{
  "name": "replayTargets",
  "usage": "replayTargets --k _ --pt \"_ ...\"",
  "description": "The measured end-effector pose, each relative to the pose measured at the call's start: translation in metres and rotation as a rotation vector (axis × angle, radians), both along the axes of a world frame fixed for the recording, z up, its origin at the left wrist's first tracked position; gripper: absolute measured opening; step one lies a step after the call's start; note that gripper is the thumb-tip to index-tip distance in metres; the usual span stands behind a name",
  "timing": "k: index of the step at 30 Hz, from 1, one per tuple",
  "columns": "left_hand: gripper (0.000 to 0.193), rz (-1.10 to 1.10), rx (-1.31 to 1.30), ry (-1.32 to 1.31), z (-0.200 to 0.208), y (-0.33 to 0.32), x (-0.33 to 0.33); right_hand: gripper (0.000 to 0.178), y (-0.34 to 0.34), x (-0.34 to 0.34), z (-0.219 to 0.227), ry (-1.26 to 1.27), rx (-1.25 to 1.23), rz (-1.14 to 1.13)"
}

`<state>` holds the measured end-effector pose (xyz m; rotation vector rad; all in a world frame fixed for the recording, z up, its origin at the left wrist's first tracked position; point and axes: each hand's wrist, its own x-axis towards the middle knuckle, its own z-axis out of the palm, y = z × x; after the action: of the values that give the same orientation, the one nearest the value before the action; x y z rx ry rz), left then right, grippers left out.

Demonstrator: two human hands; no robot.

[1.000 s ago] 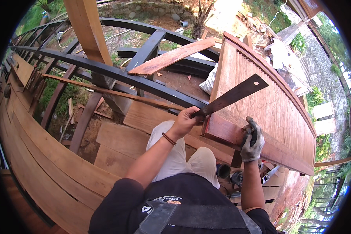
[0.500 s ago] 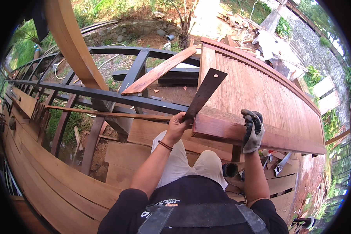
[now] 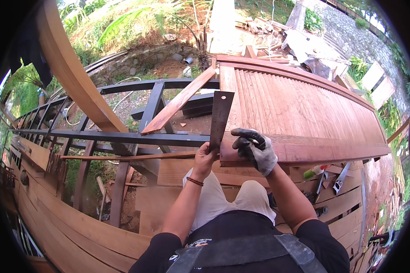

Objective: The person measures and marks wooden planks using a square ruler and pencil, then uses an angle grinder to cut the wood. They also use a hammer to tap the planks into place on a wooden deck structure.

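My bare left hand [image 3: 204, 160] pinches the lower end of a dark flat metal ruler [image 3: 222, 116], which stands up beside the left end of a brown wooden door-like panel [image 3: 296, 102]. The ruler has a small hole near its top. Over the panel's near thick edge [image 3: 314, 154], close to that same end, is my right hand [image 3: 259, 154] in a grey and black glove. Its fingers are curled together, and a small pale tip shows between them; what it belongs to I cannot make out.
Left of the panel runs a black metal frame [image 3: 168, 137] with a loose board [image 3: 180, 101] leaning across it. A thick wooden post [image 3: 73, 77] rises at the left. Planks [image 3: 73, 204] form decking below. Tools, including a handsaw [image 3: 340, 178], lie at the right under the panel.
My right hand has moved left along the panel's near edge, closer to the ruler. The ruler has turned from a rightward slant to nearly upright. The view has shifted slightly.
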<state>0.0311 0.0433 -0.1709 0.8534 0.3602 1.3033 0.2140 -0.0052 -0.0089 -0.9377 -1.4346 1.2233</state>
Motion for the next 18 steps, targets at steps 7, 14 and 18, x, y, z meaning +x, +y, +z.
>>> replayTargets --k 7,14,18 --pt "0.009 -0.014 0.002 0.007 -0.003 0.000 -0.002 0.044 0.002 0.010 0.015 0.090 0.041 0.143" --pt "0.009 -0.002 -0.015 -0.012 -0.003 0.000 0.001 0.046 0.012 0.003 0.000 0.104 -0.024 0.002" --pt "0.009 -0.009 -0.003 -0.001 -0.004 0.002 -0.003 0.048 0.004 -0.005 0.011 0.191 -0.104 0.018"
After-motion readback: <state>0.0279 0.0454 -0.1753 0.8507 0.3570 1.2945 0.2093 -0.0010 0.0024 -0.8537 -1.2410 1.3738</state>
